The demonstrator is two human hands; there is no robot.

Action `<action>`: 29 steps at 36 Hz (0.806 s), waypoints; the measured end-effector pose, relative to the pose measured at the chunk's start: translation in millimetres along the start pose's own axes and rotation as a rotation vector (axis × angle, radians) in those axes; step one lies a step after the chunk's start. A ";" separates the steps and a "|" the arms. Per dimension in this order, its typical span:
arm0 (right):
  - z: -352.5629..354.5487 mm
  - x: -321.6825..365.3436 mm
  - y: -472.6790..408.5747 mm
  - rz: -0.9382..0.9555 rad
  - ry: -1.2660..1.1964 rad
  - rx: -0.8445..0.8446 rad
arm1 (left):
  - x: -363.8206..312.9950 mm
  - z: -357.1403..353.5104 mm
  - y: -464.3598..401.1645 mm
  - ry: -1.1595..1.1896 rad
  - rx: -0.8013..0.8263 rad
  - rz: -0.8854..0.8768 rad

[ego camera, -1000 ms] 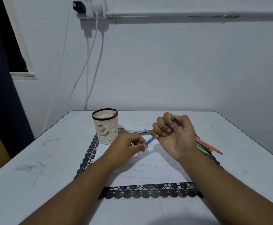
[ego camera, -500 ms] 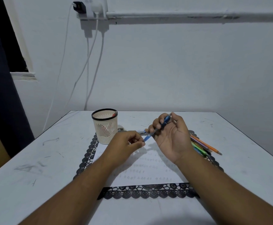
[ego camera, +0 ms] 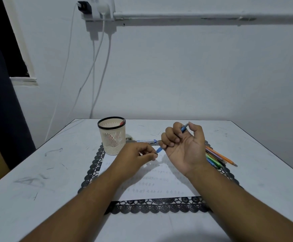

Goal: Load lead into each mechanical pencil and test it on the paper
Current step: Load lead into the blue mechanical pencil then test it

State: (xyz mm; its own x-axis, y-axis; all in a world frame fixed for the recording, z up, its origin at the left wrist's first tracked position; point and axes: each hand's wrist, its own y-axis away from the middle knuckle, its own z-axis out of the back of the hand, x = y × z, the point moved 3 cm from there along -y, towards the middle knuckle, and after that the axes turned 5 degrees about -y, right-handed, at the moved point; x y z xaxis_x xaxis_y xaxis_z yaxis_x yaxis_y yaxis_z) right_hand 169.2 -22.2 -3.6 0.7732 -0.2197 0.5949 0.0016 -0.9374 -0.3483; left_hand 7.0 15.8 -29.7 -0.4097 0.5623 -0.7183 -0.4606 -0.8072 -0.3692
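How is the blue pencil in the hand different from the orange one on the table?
The blue pencil is held above the paper in the right hand, tilted; the orange pencil lies flat on the table among other pencils. The blue one is mostly hidden by fingers; the orange one shows nearly whole. Both are slim.

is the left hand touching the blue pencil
Apart. In the head view the left hand pinches its fingertips just below the blue pencil, with a thin strip of paper showing between them.
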 end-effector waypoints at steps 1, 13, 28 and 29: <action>0.5 0.1 -0.3 0.001 0.000 0.003 | 0.0 -0.1 0.0 0.000 0.001 0.000; 4.1 0.1 -2.0 0.006 -0.001 0.070 | 0.2 0.6 -0.1 0.013 0.001 -0.002; 4.4 2.5 -3.8 -0.012 0.004 0.097 | 0.3 0.6 0.5 0.021 0.007 -0.001; 4.6 2.7 -3.8 -0.010 0.005 0.100 | 0.4 0.6 0.4 0.021 0.006 0.000</action>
State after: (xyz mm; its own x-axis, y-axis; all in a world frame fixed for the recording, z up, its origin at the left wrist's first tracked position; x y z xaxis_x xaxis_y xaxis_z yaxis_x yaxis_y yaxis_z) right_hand 174.2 -18.0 -4.0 0.7700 -0.2117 0.6020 0.0727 -0.9081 -0.4123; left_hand 6.3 15.8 -29.8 -0.3929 0.5582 -0.7308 -0.4651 -0.8062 -0.3657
